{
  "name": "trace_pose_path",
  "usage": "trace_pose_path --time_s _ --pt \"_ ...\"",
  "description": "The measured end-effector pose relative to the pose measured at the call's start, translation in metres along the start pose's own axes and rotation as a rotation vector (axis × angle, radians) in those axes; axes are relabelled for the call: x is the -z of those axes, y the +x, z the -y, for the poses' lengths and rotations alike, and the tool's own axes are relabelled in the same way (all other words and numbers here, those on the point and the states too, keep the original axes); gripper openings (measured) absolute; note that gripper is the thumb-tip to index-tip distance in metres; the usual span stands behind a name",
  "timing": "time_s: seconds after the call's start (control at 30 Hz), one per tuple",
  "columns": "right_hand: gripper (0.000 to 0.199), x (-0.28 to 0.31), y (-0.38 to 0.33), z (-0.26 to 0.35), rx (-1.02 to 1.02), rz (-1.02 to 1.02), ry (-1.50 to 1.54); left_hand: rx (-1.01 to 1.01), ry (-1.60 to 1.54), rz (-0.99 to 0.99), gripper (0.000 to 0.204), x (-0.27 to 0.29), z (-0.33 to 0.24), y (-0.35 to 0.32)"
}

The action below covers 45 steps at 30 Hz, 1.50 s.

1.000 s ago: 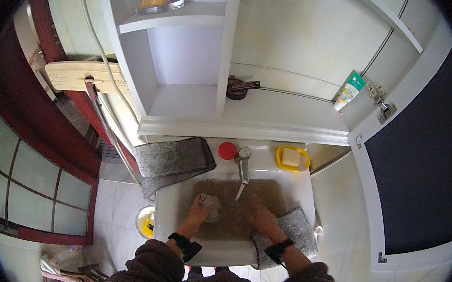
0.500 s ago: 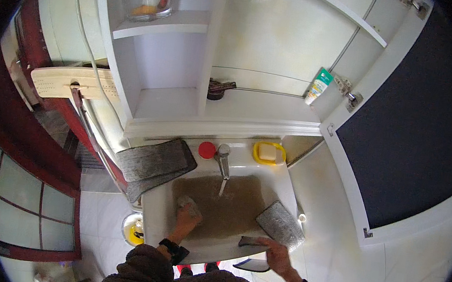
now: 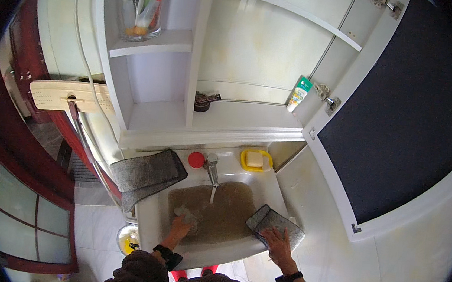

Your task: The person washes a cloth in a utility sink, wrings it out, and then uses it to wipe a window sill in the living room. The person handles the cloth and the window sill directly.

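Cloudy brown water (image 3: 230,212) stands in the white washbasin (image 3: 204,253), and a stream from the chrome tap (image 3: 212,167) runs into it. My left hand (image 3: 178,230) is closed on a crumpled greyish cloth (image 3: 188,214) at the left of the water. The cloth is partly under the surface. My right hand (image 3: 279,247) lies with its fingers spread on grey mop pads (image 3: 268,219), stacked on the basin's right rim. More grey mop pads (image 3: 149,174) hang over the left rear corner of the basin.
Behind the tap area sit a red round lid (image 3: 196,160) and a yellow soap dish (image 3: 270,165) with soap (image 3: 254,159). Above, an open cabinet holds a glass of toothbrushes (image 3: 142,21) and a tube (image 3: 299,95). Its door (image 3: 402,120) swings out right. A flat mop head (image 3: 59,95) leans left.
My right hand has put the grey pad it held at the basin's front onto the pad on the right rim, and its fingers have spread. My left hand stays in the water. The view has shifted.
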State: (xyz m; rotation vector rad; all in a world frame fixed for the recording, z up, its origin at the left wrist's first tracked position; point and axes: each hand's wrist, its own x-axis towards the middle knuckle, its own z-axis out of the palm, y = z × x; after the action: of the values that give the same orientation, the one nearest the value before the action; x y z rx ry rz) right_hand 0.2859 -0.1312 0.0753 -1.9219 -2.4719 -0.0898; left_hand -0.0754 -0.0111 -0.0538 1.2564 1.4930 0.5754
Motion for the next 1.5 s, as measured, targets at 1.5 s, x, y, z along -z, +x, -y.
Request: trace_pose_path --time_s 1.5 --pt "0.052 -0.013 -0.011 0.031 -0.404 -0.17 0.532 -0.002 -0.693 0.876 0.038 -0.191 -0.125 -0.044"
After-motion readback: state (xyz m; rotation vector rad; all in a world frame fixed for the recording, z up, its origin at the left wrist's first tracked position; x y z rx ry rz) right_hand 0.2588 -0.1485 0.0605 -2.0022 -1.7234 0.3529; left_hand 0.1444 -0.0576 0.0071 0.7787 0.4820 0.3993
